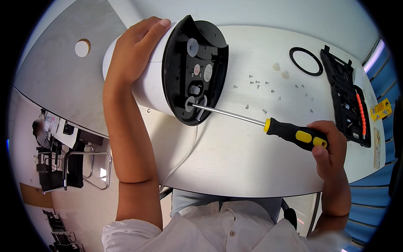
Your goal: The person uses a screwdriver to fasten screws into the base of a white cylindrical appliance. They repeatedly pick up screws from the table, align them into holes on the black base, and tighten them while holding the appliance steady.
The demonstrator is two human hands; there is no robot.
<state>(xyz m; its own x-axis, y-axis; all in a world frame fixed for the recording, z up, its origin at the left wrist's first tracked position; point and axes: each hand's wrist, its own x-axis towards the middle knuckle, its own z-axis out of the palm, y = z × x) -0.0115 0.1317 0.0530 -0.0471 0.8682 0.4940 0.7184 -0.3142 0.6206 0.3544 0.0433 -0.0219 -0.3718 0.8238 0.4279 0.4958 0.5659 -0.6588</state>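
**Black-and-yellow screwdriver (294,133) pointing into the underside of a white rounded appliance (149,86)**

With the clock centred on the view, the left hand (136,50) is resting unclenched over the appliance's side at 11 o'clock. The right hand (331,145) is gripping the screwdriver's handle end just past 3. The appliance is lying on its side towards 11, its black plastic base (218,77) facing 3. The steel shaft's tip is meeting a round whitish foot (187,107) there. A white cable (194,145) is trailing towards 7. Small silver screws (273,91) are lying scattered around 2, a flat black ring (319,67) beyond them. An opened black tool case (341,107) is sitting near 3.
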